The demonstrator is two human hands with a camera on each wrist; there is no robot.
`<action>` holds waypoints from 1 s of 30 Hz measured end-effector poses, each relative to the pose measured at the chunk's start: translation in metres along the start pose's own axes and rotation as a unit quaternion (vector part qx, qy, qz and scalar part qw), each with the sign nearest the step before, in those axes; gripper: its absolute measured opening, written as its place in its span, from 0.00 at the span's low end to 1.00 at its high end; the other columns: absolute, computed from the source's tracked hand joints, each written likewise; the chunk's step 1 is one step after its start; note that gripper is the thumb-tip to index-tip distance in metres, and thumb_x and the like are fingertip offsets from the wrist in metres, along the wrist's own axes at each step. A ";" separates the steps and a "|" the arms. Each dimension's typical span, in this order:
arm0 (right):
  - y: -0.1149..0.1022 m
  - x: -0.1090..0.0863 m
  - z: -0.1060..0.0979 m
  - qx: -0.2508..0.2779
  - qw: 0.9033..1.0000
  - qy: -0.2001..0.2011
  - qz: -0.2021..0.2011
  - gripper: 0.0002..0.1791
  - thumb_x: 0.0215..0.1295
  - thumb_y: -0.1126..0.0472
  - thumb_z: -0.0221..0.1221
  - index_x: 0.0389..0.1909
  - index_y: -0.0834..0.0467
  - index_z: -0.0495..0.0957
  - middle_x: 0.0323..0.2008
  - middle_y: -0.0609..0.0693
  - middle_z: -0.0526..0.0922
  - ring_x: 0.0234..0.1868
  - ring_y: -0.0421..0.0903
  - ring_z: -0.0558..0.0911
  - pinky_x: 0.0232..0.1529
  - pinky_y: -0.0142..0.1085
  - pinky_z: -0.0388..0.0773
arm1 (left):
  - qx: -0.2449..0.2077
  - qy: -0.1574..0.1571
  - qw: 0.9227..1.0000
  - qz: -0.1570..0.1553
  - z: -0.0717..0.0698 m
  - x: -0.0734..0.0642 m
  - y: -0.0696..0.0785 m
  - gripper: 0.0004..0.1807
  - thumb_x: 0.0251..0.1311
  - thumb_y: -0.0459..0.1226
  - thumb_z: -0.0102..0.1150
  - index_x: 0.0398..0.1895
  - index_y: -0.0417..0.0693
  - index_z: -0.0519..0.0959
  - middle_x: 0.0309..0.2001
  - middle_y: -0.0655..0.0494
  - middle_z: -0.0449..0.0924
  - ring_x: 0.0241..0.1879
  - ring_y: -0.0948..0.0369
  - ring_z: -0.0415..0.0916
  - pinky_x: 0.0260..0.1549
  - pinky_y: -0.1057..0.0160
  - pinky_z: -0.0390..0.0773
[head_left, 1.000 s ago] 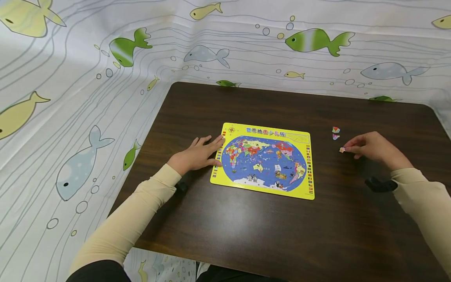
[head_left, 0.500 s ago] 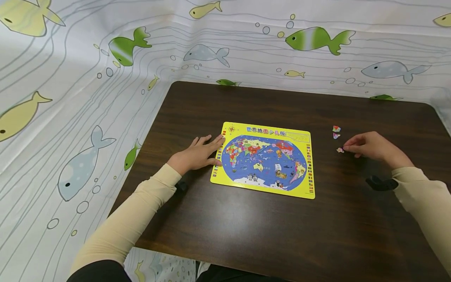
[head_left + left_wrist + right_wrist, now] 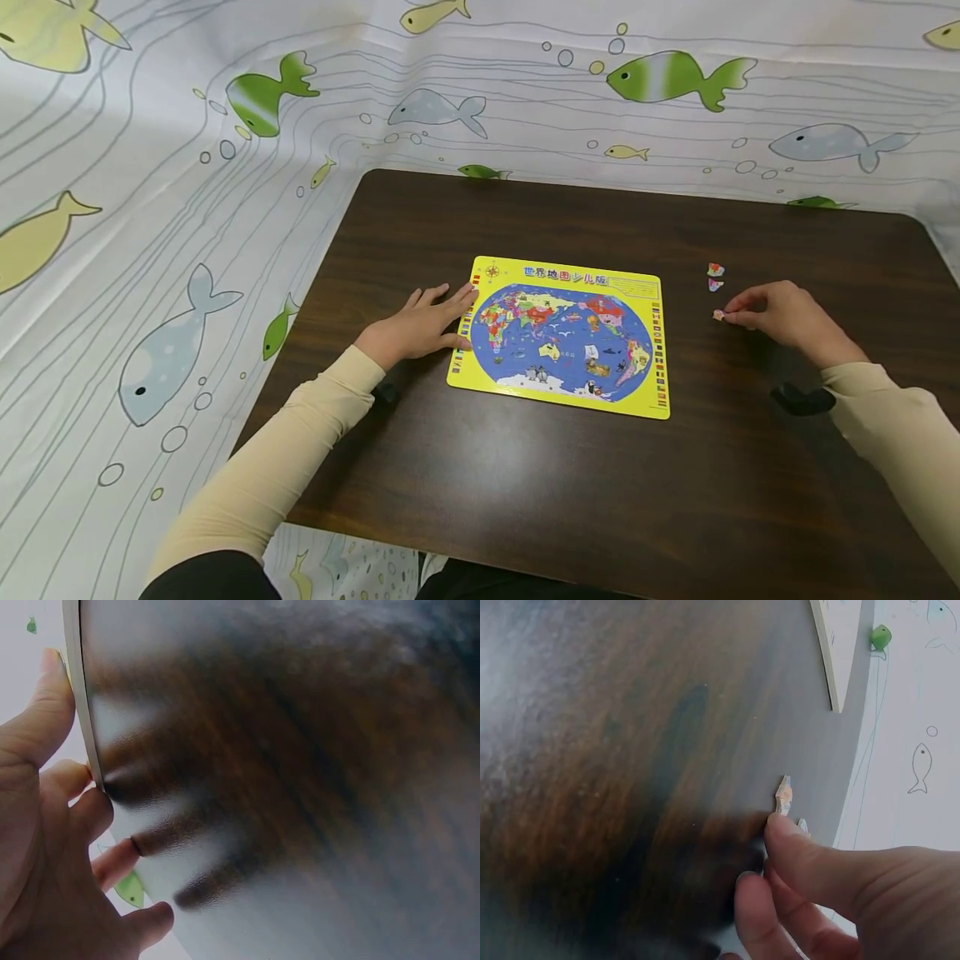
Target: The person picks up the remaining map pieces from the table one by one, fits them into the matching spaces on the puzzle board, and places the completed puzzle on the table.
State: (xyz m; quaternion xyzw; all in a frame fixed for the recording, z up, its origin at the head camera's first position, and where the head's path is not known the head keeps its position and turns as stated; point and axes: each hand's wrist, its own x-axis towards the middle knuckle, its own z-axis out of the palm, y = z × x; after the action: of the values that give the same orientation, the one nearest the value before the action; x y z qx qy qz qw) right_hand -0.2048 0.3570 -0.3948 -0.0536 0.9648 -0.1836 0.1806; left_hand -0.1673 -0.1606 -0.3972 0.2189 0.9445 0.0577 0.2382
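Note:
A yellow-bordered world map puzzle board lies on the dark wooden table, its map a blue oval with coloured continents. My left hand rests on the board's left edge with fingers spread; in the left wrist view the thumb lies along that edge. To the right of the board, my right hand pinches a small puzzle piece between thumb and fingertips, close over the table. The right wrist view shows this piece sticking out past the thumb tip.
Two small puzzle pieces, one red and multicoloured, one pink and white, lie just beyond the right hand. The dark table has its far edge against a white cloth printed with fish.
My right hand has shifted slightly left with the puzzle piece, toward the board. The left hand and the board keep their places, and the head view has tilted a little.

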 end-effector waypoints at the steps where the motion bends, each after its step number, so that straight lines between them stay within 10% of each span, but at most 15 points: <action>1: 0.000 0.000 0.000 0.000 1.000 0.000 0.002 0.22 0.63 0.47 0.61 0.46 0.62 0.81 0.43 0.63 0.81 0.36 0.53 0.73 0.33 0.41 0.71 | -0.001 -0.001 1.000 0.000 0.000 0.000 0.000 0.50 0.59 0.64 0.47 0.77 0.63 0.35 0.78 0.65 0.30 0.77 0.48 0.33 0.73 0.40 0.36; 19: -0.002 0.003 0.000 -0.002 1.000 -0.003 -0.004 0.22 0.65 0.47 0.59 0.46 0.63 0.80 0.39 0.61 0.83 0.35 0.51 0.76 0.33 0.41 0.70 | -0.002 -0.004 1.000 -0.006 0.001 0.002 0.000 0.50 0.59 0.64 0.47 0.77 0.64 0.34 0.78 0.64 0.30 0.77 0.48 0.32 0.73 0.41 0.37; 30: -0.009 -0.006 0.018 0.015 0.996 0.083 0.010 0.25 0.64 0.46 0.60 0.44 0.66 0.81 0.43 0.66 0.81 0.37 0.55 0.72 0.35 0.45 0.70 | -0.006 -0.004 1.000 -0.006 0.000 0.001 0.001 0.50 0.59 0.64 0.47 0.77 0.63 0.34 0.78 0.64 0.29 0.77 0.48 0.31 0.73 0.42 0.37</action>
State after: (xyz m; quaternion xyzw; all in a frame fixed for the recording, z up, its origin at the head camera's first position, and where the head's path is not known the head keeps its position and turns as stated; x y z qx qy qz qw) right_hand -0.1925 0.3435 -0.4047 -0.0258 0.9740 -0.2003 0.1023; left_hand -0.1677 -0.1597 -0.3973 0.2118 0.9445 0.0611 0.2436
